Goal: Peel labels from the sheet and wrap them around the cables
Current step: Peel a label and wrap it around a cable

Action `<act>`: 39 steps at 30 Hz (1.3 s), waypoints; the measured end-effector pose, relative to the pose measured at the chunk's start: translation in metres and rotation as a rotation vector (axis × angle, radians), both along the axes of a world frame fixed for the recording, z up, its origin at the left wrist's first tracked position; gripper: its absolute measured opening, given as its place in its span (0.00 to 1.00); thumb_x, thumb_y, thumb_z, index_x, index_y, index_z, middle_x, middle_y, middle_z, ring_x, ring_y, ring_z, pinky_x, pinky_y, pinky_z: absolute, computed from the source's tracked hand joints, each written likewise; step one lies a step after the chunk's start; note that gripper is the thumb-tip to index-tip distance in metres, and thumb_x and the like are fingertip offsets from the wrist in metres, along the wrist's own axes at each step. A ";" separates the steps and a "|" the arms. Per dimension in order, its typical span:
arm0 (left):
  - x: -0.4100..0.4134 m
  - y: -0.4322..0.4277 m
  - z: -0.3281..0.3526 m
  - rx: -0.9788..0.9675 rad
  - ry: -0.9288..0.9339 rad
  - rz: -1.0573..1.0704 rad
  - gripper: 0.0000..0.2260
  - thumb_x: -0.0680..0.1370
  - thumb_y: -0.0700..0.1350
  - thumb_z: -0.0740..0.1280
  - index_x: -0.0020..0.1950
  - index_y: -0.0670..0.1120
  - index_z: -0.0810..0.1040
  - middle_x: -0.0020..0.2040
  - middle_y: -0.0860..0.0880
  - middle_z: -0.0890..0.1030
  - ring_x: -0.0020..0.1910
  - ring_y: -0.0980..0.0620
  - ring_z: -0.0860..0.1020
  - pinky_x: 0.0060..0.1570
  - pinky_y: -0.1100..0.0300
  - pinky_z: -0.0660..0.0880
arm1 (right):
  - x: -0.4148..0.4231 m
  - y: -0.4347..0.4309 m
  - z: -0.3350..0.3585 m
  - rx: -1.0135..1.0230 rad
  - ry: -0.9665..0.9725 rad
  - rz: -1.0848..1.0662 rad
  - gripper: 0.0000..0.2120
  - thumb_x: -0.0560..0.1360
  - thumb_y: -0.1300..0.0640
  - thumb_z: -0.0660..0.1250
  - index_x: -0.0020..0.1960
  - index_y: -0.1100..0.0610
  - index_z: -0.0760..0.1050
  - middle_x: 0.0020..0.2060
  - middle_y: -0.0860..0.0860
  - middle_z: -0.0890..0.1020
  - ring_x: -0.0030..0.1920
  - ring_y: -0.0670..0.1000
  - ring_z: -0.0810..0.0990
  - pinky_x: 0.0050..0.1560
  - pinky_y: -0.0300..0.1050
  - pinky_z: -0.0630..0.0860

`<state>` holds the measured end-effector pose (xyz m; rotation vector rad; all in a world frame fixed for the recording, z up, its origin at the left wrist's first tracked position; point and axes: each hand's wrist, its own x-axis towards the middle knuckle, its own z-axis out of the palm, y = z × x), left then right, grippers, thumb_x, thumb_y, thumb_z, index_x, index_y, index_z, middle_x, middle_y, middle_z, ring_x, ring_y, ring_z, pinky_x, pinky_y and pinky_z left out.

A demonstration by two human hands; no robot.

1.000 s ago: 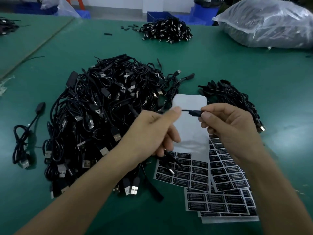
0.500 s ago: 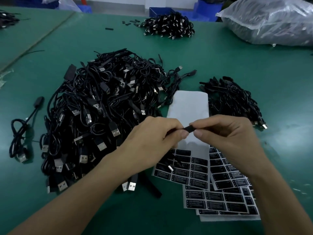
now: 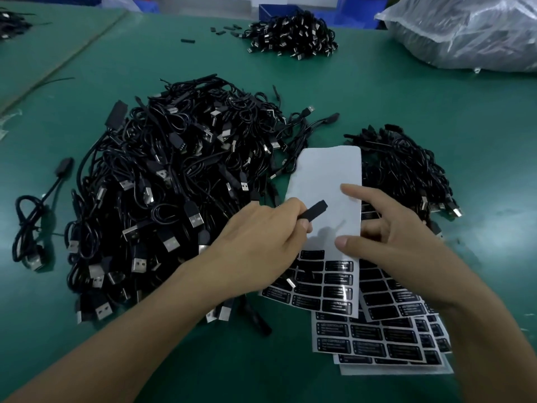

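Hands: you have two in view; one holds a thing and one holds nothing
Left hand (image 3: 261,237): your fingers are curled tight round one black cable end (image 3: 313,213); the blocky tip sticks out past your fingers and points up toward your other hand
Right hand (image 3: 392,237): it is spread wide with thumb and first finger apart and nothing in it; it is over the sheets, just beside the cable end but not touching it; I cannot tell if it touches the paper
Top sheet (image 3: 325,175): one sheet, right under both your hands; its upper part is bare white; black labels (image 3: 338,286) sit in rows on its lower part; your left hand hides some, so I cannot count them
Other sheets (image 3: 366,335): a few more lie fanned out under the top one, full of black labels; the edges overlap, so I cannot count them for sure
Cable piles: three on the counter (image 3: 421,97); one big pile (image 3: 174,184) to your left, touching the top sheet; one small pile (image 3: 406,170) to the right of the sheet; one far pile (image 3: 293,33) near the back edge
Loose cable (image 3: 37,216): one, coiled by itself, left of the big pile
Bag (image 3: 465,33): one clear plastic bag, at the far right
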<state>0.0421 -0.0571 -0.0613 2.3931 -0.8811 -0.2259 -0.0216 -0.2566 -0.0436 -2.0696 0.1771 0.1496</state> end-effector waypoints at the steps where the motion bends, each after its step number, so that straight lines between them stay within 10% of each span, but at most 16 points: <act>1: 0.000 0.000 0.000 -0.012 0.018 0.005 0.09 0.85 0.49 0.54 0.53 0.51 0.73 0.31 0.53 0.79 0.29 0.55 0.74 0.33 0.62 0.68 | -0.001 0.000 0.002 0.031 0.001 0.031 0.33 0.75 0.59 0.73 0.72 0.37 0.65 0.40 0.49 0.87 0.40 0.50 0.85 0.48 0.43 0.78; 7: 0.000 -0.001 0.001 -0.151 0.132 0.030 0.09 0.85 0.47 0.56 0.45 0.52 0.70 0.38 0.59 0.84 0.37 0.51 0.80 0.43 0.47 0.76 | 0.000 0.004 0.001 0.166 0.022 0.059 0.30 0.73 0.68 0.73 0.63 0.37 0.75 0.29 0.53 0.82 0.24 0.52 0.76 0.30 0.39 0.76; 12: -0.003 -0.002 0.001 -0.099 0.049 0.076 0.10 0.77 0.54 0.63 0.40 0.53 0.66 0.31 0.55 0.80 0.30 0.55 0.76 0.32 0.60 0.69 | 0.002 0.008 -0.002 0.207 0.008 0.043 0.29 0.74 0.70 0.71 0.63 0.40 0.75 0.32 0.53 0.84 0.22 0.50 0.72 0.24 0.38 0.72; 15: -0.004 -0.003 0.004 -0.083 0.081 0.066 0.13 0.72 0.53 0.70 0.40 0.53 0.66 0.36 0.57 0.83 0.33 0.57 0.80 0.38 0.51 0.77 | 0.003 0.008 -0.003 0.251 0.000 0.039 0.30 0.74 0.71 0.70 0.63 0.40 0.75 0.35 0.55 0.85 0.21 0.47 0.66 0.21 0.37 0.67; 25: -0.004 -0.002 0.007 -0.151 0.167 0.085 0.18 0.67 0.53 0.77 0.41 0.51 0.67 0.36 0.60 0.82 0.36 0.54 0.81 0.41 0.44 0.79 | 0.005 0.013 -0.005 0.318 0.008 0.025 0.22 0.75 0.71 0.69 0.54 0.44 0.83 0.39 0.67 0.81 0.23 0.47 0.64 0.21 0.37 0.65; 39: 0.000 -0.002 0.004 -0.172 0.183 0.116 0.14 0.70 0.49 0.72 0.40 0.47 0.67 0.39 0.47 0.84 0.39 0.43 0.81 0.43 0.41 0.78 | 0.006 0.013 -0.007 0.351 0.037 -0.022 0.18 0.76 0.72 0.68 0.50 0.50 0.84 0.33 0.54 0.83 0.22 0.45 0.65 0.22 0.38 0.62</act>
